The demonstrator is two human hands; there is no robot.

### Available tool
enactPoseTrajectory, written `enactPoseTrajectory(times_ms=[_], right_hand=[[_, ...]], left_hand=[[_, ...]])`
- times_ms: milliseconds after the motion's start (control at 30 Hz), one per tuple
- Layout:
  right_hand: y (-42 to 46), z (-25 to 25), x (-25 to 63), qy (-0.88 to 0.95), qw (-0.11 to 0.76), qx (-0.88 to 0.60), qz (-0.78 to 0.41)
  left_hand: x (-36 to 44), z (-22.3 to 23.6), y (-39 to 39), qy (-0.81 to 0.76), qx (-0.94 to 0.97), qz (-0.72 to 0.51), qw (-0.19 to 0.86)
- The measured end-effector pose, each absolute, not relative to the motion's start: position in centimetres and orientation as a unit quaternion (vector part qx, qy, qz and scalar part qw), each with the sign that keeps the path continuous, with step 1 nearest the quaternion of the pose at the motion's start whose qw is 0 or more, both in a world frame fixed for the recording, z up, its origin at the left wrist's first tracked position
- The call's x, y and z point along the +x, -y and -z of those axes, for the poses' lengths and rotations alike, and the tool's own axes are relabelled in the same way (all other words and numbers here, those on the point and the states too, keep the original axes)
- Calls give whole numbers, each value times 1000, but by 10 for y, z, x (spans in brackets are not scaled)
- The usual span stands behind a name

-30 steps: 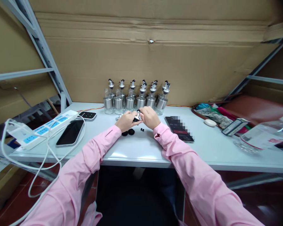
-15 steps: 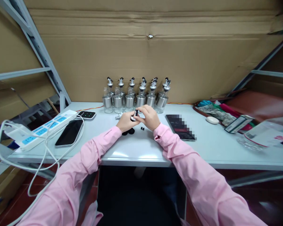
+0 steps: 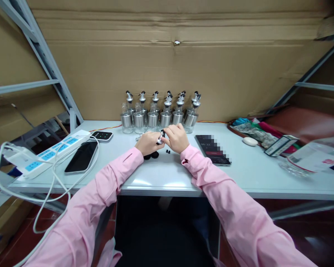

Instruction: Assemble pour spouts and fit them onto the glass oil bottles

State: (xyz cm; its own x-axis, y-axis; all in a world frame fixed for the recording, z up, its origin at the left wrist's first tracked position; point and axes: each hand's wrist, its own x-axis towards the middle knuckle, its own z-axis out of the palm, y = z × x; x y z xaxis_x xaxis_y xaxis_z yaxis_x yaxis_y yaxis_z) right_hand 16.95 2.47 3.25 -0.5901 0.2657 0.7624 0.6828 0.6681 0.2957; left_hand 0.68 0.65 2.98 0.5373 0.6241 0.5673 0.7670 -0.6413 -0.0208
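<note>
Both of my hands meet over the middle of the table, in front of the bottles. My left hand (image 3: pixel 149 143) is closed around a silver-and-black pourer spout (image 3: pixel 160 138), which is partly hidden by the fingers. At its black upper part, my right hand (image 3: pixel 177 138) pinches with thumb and fingers. Black round caps (image 3: pixel 154 154) lie just below my left hand. Two tiny black pieces (image 3: pixel 168 151) rest on the table below my right hand. Small silver parts (image 3: pixel 138 138) show partly behind my left hand.
Glass bottles with steel sleeves (image 3: pixel 139 120) stand in two rows at the back; several carry spouts, three in front have open necks. Left are a power strip (image 3: pixel 52 152) with white cables and a phone (image 3: pixel 81 157). Another phone (image 3: pixel 213 150), a plastic bottle (image 3: pixel 317 157) and a small box (image 3: pixel 281 145) lie right.
The spout has turned in my hands: tilted at first, then more upright, now with its silver side showing. My right fingers have shifted their grip on its black part. The view has shifted slightly.
</note>
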Motion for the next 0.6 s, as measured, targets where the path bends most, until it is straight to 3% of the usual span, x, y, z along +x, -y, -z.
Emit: enactPoseTrajectory(times_ms=[367,600], right_hand=[[-25,-33,171,841,392,-243,284],[-21,-32,164,855,388,-272,211]], left_hand=[[7,-37,-3,372,-879,243,175],[-2,-41,-5,413,-864,214,195]])
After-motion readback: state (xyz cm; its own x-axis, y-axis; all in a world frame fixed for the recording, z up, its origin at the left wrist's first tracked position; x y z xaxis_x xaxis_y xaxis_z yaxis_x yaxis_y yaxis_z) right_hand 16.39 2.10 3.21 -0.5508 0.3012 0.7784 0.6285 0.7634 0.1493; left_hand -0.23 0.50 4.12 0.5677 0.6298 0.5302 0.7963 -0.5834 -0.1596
